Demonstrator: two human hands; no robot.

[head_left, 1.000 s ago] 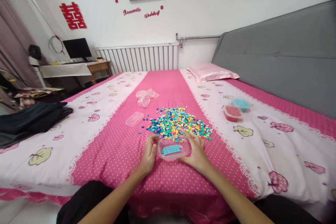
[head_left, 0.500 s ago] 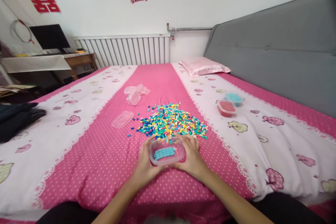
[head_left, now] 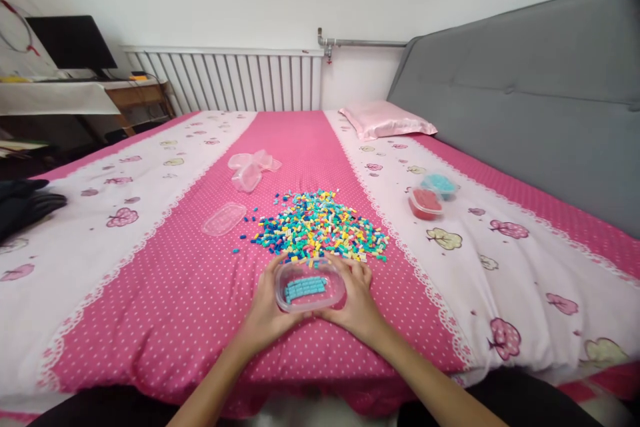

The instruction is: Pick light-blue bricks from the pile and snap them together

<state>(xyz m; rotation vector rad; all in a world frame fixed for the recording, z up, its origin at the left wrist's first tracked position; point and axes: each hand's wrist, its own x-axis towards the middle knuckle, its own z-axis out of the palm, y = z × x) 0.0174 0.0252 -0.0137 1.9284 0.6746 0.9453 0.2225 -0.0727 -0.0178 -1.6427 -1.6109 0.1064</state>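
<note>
Clear container point(head_left: 335, 289): half-curled hands point(head_left: 358, 301) are gripping both ends; steady support should be keeping turquoise pieces point(head_left: 306, 288) aligned.

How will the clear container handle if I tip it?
The clear container is probably light for its size, as its walls look thin. It may flex slightly if the left hand and right hand, cupped around its ends, squeeze. The blue pieces lie in rows under its open top, so tipping would likely slide them.

Bedroom, with pillow point(head_left: 385, 120) and headboard point(head_left: 525, 87)
</note>
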